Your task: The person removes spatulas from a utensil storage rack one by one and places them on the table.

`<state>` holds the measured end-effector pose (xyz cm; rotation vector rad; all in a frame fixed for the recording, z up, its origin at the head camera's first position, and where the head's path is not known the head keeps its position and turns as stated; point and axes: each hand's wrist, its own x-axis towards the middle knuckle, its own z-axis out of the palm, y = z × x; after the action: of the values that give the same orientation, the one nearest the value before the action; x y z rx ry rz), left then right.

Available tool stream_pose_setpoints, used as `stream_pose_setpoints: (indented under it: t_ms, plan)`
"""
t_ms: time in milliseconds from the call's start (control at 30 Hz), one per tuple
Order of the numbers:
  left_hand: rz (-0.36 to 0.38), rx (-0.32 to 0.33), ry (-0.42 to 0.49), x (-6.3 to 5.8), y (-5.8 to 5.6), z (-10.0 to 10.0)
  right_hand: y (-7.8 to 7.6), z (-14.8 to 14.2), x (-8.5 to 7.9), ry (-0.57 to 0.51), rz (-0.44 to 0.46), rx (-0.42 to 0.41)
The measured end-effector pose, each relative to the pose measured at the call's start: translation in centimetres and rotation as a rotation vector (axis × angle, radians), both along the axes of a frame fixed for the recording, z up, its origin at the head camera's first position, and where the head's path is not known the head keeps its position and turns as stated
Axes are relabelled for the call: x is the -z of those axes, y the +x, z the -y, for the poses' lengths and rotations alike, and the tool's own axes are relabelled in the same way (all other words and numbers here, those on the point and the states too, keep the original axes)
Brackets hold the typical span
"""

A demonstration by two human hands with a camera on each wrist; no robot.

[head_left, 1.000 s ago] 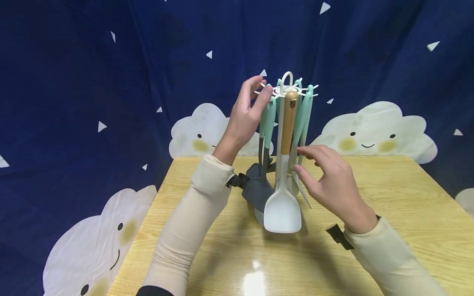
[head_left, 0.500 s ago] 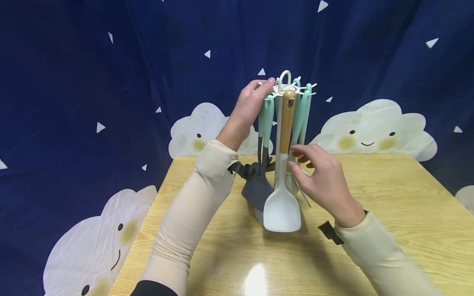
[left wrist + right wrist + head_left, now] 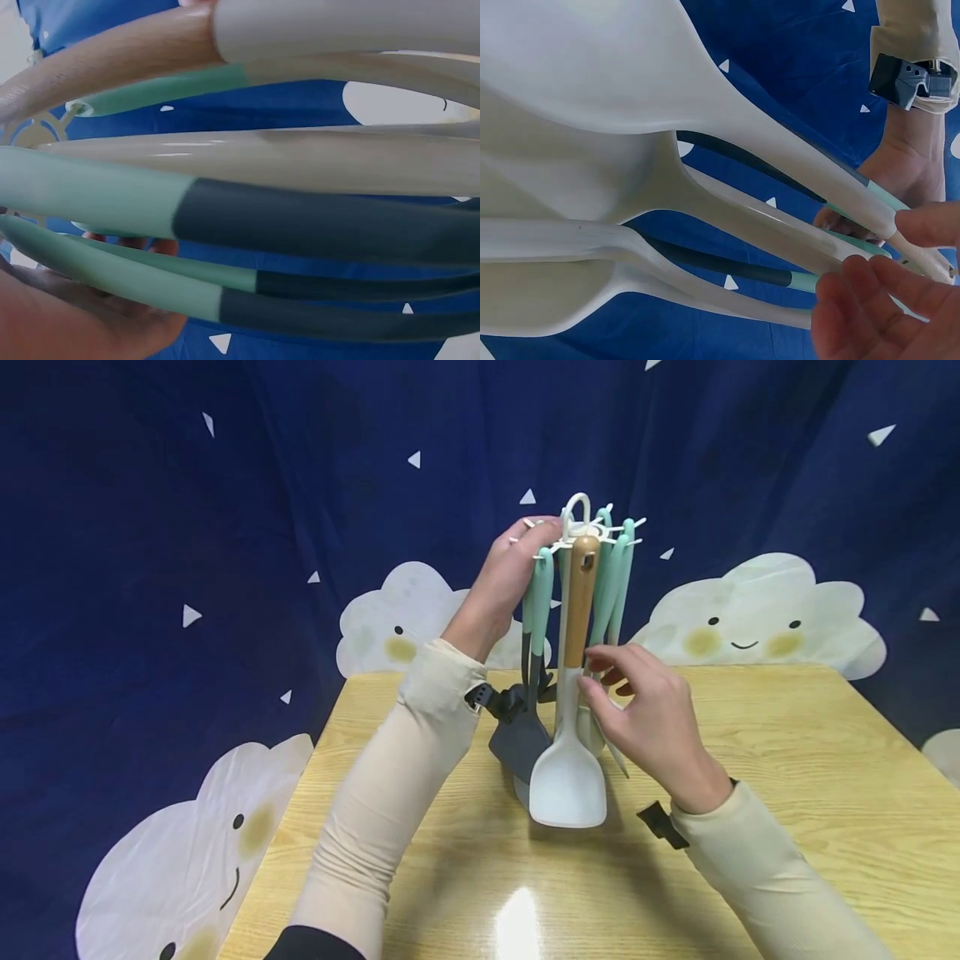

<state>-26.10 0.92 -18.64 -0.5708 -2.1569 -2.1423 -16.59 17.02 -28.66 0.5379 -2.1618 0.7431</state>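
A white carousel utensil rack (image 3: pixel 577 503) stands on the table, hung with utensils. My left hand (image 3: pixel 501 575) grips its top from the left, thumb on the hub; in the left wrist view its fingers (image 3: pixel 161 246) show behind mint handles. Facing me hangs a white spatula (image 3: pixel 567 789) with a wooden handle. My right hand (image 3: pixel 648 714) is at its right side, thumb and index tips right at the joint of handle and shaft, the other fingers loosely bent. In the right wrist view the thumb (image 3: pixel 930 223) meets the spatula's shaft.
Dark grey utensils with mint handles, including a turner (image 3: pixel 519 745), hang at the rack's left. More mint handles (image 3: pixel 611 581) hang at the right. The wooden table (image 3: pixel 780 777) spreads around, with a dark blue cloud-patterned curtain (image 3: pixel 225 510) behind.
My left hand has moved from the rack's left arms in onto its top. The right hand has come left, from beside the utensils to the white spatula's shaft.
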Motion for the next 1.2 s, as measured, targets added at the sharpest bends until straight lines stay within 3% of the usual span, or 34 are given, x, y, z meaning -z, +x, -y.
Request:
stream_pose_setpoints:
  t_ms: [433, 600, 767, 867, 1200]
  plan:
    - [-0.024, 0.057, -0.050, 0.5, -0.1, 0.1, 0.1, 0.5, 0.6, -0.005, 0.051, -0.008]
    - [-0.034, 0.075, -0.160, 0.1, -0.2, 0.4, -0.2, 0.7, 0.5, -0.003, 0.043, -0.033]
    - [0.001, 0.040, -0.245, -0.2, -0.3, 0.6, -0.3, 1.1, 0.4, 0.011, 0.064, -0.028]
    - [0.011, 0.021, -0.239, -0.1, -0.3, 0.6, -0.3, 1.3, 0.3, 0.017, 0.085, -0.019]
    - [-0.025, 0.054, -0.179, -0.1, -0.3, 0.2, -0.4, 1.3, 0.4, 0.039, 0.062, -0.008]
